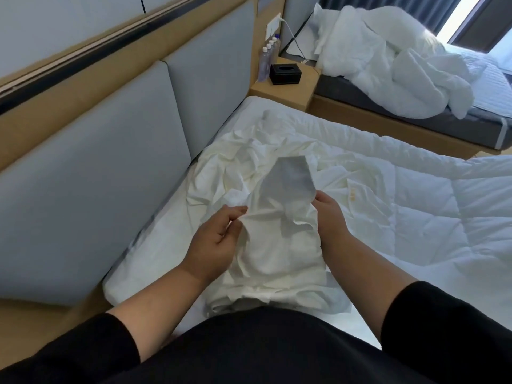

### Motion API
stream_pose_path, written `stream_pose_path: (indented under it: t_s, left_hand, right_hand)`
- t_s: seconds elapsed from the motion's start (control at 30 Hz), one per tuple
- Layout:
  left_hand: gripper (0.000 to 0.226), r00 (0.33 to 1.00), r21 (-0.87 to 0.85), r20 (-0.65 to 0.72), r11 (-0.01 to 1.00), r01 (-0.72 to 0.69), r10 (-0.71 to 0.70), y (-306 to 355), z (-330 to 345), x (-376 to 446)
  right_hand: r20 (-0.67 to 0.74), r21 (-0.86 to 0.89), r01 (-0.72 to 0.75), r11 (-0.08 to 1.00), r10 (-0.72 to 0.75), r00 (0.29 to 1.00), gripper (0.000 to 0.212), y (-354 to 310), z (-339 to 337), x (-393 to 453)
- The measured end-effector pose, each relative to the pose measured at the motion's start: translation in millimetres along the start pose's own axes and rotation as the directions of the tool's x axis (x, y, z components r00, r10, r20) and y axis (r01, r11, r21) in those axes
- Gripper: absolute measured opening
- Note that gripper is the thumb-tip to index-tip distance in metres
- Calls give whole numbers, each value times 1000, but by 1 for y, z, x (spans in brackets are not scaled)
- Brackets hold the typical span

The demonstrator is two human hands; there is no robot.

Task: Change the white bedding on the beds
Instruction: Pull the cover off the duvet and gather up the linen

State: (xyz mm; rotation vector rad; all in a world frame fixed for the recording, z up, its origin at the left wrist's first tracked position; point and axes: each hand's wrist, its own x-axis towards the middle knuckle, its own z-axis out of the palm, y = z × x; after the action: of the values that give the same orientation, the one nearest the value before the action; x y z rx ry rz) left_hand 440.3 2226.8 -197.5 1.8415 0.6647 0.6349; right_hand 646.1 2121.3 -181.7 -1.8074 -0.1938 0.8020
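Closest to me I see black sleeves and both hands lifted over the near bed (pixel 415 245), holding a crumpled white sheet (pixel 277 245) between them. My left hand (pixel 219 239) pinches the sheet's left edge between thumb and fingertips, the other fingers loosely curled. My right hand (pixel 331 217) grips the right edge, its fingers wrapped behind the cloth, so I cannot tell exactly how they lie. The sheet trails down onto the near bed and bunches toward the grey headboard (pixel 110 176), lying on a white quilted duvet (pixel 429 206). Further off, a wooden nightstand (pixel 288 91) carries a black tissue box (pixel 285 74) and a row of water bottles (pixel 267 55). Beyond it, the far bed (pixel 457 112) holds a rumpled white duvet (pixel 388 70).
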Motion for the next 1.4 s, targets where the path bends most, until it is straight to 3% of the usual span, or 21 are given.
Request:
stream_pose_path:
  t_s: [0.07, 0.1, 0.17, 0.23, 0.27, 0.33, 0.43, 0.5, 0.57, 0.67, 0.77, 0.83, 0.9, 0.97, 1.0, 1.07, 1.13, 1.17, 1.2, 1.3, 1.4]
  left_hand:
    - [18, 998, 1, 63, 1000, -25, 25, 13, -7, 6]
    - [19, 985, 49, 172, 999, -10, 2, 18, -8, 10]
    - [21, 882, 232, 454, 973, 17, -124, 20, -2, 17]
    - [21, 766, 453, 583, 891, -30, -271, 8, 7, 20]
    - [16, 764, 504, 574, 862, -45, -296, 1, 8, 21]
    - [9, 838, 449, 480, 893, 20, -261, -9, 2, 24]
    - [42, 946, 228, 297, 972, 64, -132, -9, -17, 34]
    - [54, 945, 192, 324, 981, -23, -41, 2, -24, 48]
    - [40, 895, 159, 445, 981, -112, 30, 12, -20, 62]
    - [33, 896, 196, 441, 980, -39, -53, 18, -9, 74]
    - [30, 947, 200, 305, 979, 44, -104, 15, 1, 78]
    - [50, 952, 179, 243, 973, 146, -188, 15, 7, 82]
    - [73, 937, 122, 254, 969, 215, -240, 24, 13, 84]
    - [80, 928, -14, 267, 962, 272, -259, 37, 18, 85]
    - [73, 919, -148, 279, 933, 328, -279, 43, 21, 85]
    - [57, 866, -453, 383, 751, 480, -322, 51, 23, 84]
    - [62, 788, -601, 553, 525, 602, -270, 51, 21, 82]
    - [63, 765, -617, 596, 471, 630, -242, 51, 22, 79]
    - [57, 773, -610, 588, 496, 618, -239, 48, 22, 78]
    - [28, 880, -329, 423, 869, 370, -215, 43, 13, 84]
    - [26, 843, -101, 506, 958, 267, -182, 24, -2, 94]
  right_hand:
    - [-38, -11, 0, 1000, 0, 999, 14, -3, -7, 5]
    - [-44, -9, 12, 1000, -13, 999, 11, -6, -7, 6]
    - [-17, -29, 60, 998, -60, 998, 19, -14, 0, 4]
    - [37, -46, 109, 993, -108, 994, 26, -20, 11, -4]
    - [70, -31, 116, 993, -113, 991, 27, -19, 15, -7]
    - [122, -1, 88, 996, -87, 989, 28, -15, 15, -9]
    - [192, -25, 48, 999, -42, 980, 21, -13, 7, -14]
    - [258, -86, 64, 994, -40, 965, 23, -13, 7, -20]
    - [345, -162, 76, 984, -16, 938, 38, -13, 12, -31]
    - [426, -100, 72, 992, -22, 904, 37, -6, 15, -47]
    - [313, -76, 290, 954, -253, 915, 42, 6, 8, -63]
    - [272, -203, 376, 904, -317, 909, 48, 14, 9, -70]
    - [215, -341, 373, 863, -315, 924, 56, 22, 15, -73]
    - [140, -367, 304, 879, -271, 952, 48, 20, 15, -73]
    - [121, -357, 282, 890, -255, 959, 41, 17, 13, -73]
    - [115, -305, 268, 914, -244, 963, 26, 15, 5, -72]
    - [103, -220, 262, 940, -245, 964, 18, 14, -1, -75]
    - [92, -190, 254, 948, -240, 966, 17, 15, -2, -77]
    - [87, -173, 241, 955, -229, 970, 18, 17, -3, -78]
    - [12, -122, 186, 975, -186, 982, 19, 23, -9, -80]
    - [-68, -8, 171, 985, -171, 983, 20, 25, -17, -84]
